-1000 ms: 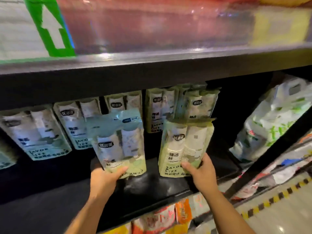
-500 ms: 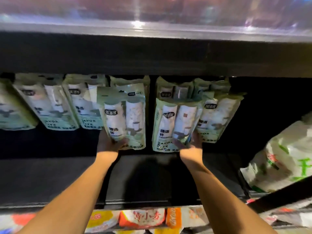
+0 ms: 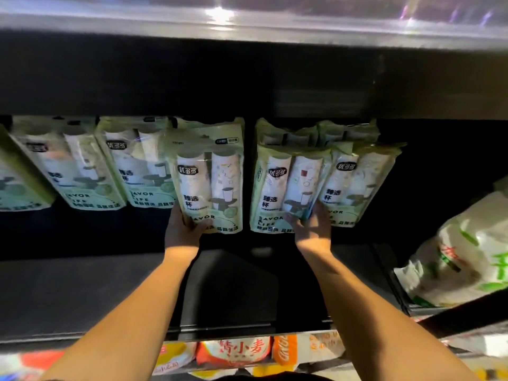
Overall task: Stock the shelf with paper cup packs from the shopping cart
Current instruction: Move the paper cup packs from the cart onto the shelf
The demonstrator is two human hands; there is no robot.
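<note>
Pale green paper cup packs stand in a row at the back of a dark shelf (image 3: 82,292). My left hand (image 3: 184,229) grips the lower left corner of one pack (image 3: 210,180), thumb across its front. My right hand (image 3: 312,229) holds the lower right corner of a second pack (image 3: 288,185), fingers curled behind it. Both packs are upright, deep in the shelf, with more packs (image 3: 357,182) behind and beside them. The shopping cart is out of view.
More cup packs (image 3: 90,166) fill the shelf to the left. White bags with green print (image 3: 461,259) lie at the right end. The upper shelf's edge (image 3: 247,26) hangs overhead. Orange and yellow packets (image 3: 236,353) sit on the shelf below.
Both hands have pushed their packs from the shelf's front edge back to the row, and my view has moved closer and lower under the upper shelf.
</note>
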